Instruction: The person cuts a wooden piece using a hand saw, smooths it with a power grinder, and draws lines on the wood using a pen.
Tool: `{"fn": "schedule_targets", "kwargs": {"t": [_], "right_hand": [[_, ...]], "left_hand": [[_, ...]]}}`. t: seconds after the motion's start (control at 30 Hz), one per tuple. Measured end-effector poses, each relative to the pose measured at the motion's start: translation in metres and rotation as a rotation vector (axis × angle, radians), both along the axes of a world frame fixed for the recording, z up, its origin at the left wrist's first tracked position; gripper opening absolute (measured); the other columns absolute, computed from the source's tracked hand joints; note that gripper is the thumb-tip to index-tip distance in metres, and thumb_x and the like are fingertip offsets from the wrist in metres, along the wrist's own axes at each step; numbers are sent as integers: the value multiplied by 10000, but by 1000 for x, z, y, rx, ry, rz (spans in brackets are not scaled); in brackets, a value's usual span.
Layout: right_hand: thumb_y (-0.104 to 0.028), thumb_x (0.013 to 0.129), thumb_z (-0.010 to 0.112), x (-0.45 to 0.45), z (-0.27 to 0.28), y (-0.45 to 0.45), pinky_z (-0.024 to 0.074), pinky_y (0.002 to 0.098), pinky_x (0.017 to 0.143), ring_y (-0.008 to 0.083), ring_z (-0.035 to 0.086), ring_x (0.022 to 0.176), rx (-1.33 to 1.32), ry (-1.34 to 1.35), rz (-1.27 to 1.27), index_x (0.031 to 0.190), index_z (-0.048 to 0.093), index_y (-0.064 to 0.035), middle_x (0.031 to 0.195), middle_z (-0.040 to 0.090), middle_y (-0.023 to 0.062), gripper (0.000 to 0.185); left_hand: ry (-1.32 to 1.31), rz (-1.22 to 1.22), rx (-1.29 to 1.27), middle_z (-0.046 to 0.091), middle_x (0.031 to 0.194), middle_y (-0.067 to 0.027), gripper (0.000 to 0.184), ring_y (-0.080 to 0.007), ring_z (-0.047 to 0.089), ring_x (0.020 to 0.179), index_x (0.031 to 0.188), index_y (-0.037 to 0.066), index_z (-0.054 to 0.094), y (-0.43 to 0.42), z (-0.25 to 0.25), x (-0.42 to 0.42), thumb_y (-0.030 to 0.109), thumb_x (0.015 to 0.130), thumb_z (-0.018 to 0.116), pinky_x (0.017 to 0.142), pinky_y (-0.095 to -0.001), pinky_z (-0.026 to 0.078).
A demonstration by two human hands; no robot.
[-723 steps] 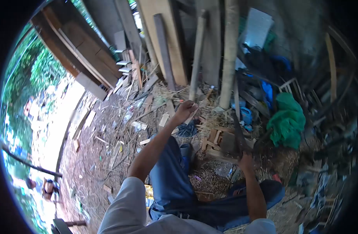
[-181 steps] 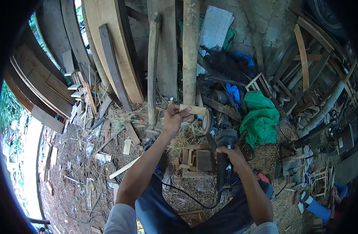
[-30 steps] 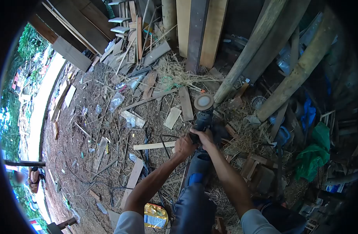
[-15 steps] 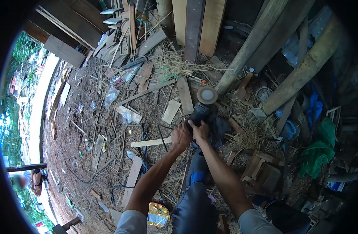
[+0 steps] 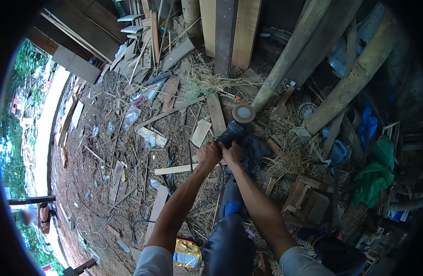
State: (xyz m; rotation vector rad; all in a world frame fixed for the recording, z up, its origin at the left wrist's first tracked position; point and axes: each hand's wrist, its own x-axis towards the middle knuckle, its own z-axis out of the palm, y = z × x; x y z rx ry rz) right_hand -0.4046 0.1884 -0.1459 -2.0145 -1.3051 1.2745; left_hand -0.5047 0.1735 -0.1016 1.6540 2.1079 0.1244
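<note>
Handling the power tool [image 5: 232, 133] well likely calls for both wrists firm, the round disc [image 5: 243, 113] tilted away from the trouser leg [image 5: 226, 237] at 6 o'clock, and loose straw [image 5: 292, 161] at 4 o'clock kept off it. The left hand [image 5: 209, 155] and right hand [image 5: 231, 154] sit side by side, fingers curled and gripping the tool's near end; exactly what each fingertip presses is too small to tell. The tool is ahead of the person, toward 12 o'clock. Its long axis runs from 7 to 1 o'clock, disc end at 1, pale face upward.
</note>
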Motion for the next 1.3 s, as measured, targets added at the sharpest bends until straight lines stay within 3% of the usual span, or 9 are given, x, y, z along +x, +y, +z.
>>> {"fn": "schedule_targets", "kwargs": {"t": [0.27, 0.47, 0.57, 0.63, 0.7, 0.8, 0.93, 1.03, 1.3], "right_hand": [[-209, 824, 728, 2, -2, -11, 410, 408, 1008, 418, 506, 1189, 138, 114, 12, 1311, 414, 116, 1243, 527, 308, 664], [-175, 942, 569, 23, 25, -13, 395, 336, 1035, 321, 476, 1283, -33, 265, 49, 1421, 341, 58, 1401, 473, 225, 579], [-160, 966, 522, 46, 55, -13, 455, 331, 948, 259, 531, 1221, 3, 320, 26, 1410, 390, 13, 1357, 529, 165, 494], [-210, 983, 504, 68, 79, -17, 469, 320, 886, 226, 569, 1144, 4, 433, 10, 1382, 423, 5, 1248, 579, 129, 461], [-260, 1000, 486, 93, 120, -15, 483, 309, 823, 193, 607, 1067, 25, 543, -9, 1354, 456, -3, 1139, 630, 93, 439], [-283, 1005, 489, 138, 212, -29, 484, 272, 732, 128, 620, 976, 137, 729, 107, 1317, 503, -29, 1088, 638, 48, 403], [-209, 989, 548, 205, 304, -52, 526, 270, 717, 150, 663, 867, 297, 822, 157, 1189, 568, 25, 964, 675, 65, 309], [-181, 975, 570, 267, 372, -83, 541, 277, 722, 155, 672, 809, 398, 594, 131, 1167, 578, 57, 929, 681, 94, 306], [-258, 995, 536, 387, 435, -166, 528, 267, 670, 138, 657, 747, 564, 621, 63, 1148, 596, 53, 933, 701, 105, 352]], "left_hand": [[-30, -54, 19, 678, 912, -225, 428, -422, 665, 835, 1018, 34, 582, -5, -19, -16, 408, 819, 646, 734, -490, 537], [-118, -32, 139, 556, 996, -238, 481, -410, 601, 941, 1097, -16, 499, -13, 4, -12, 305, 789, 681, 805, -467, 509], [-215, -303, 548, 507, 986, -181, 408, -323, 545, 949, 1120, 2, 470, 9, -14, -18, 229, 818, 626, 846, -401, 461], [-1053, 111, 93, 502, 981, -116, 318, -223, 474, 939, 1130, 23, 470, 23, 55, -2, 132, 840, 545, 844, -336, 406], [-1045, 104, 150, 515, 934, -55, 217, -145, 474, 879, 1094, 35, 506, 23, 140, 32, 93, 889, 551, 762, -282, 406], [-1414, 39, 176, 600, 839, -23, 150, -85, 532, 745, 950, 46, 582, 29, 194, 83, 126, 887, 693, 674, -253, 444], [-1488, 121, 173, 654, 828, -35, 165, -107, 593, 709, 939, 25, 614, 12, 296, 155, 122, 861, 722, 636, -271, 502], [-1429, -129, 415, 670, 856, -47, 152, -111, 600, 718, 944, 11, 656, 1, 335, 203, 131, 870, 713, 645, -261, 503], [-1408, -457, 260, 680, 970, -103, 365, -129, 632, 832, 1193, -40, 593, -78, 421, 309, 109, 878, 701, 738, -267, 526]]}}
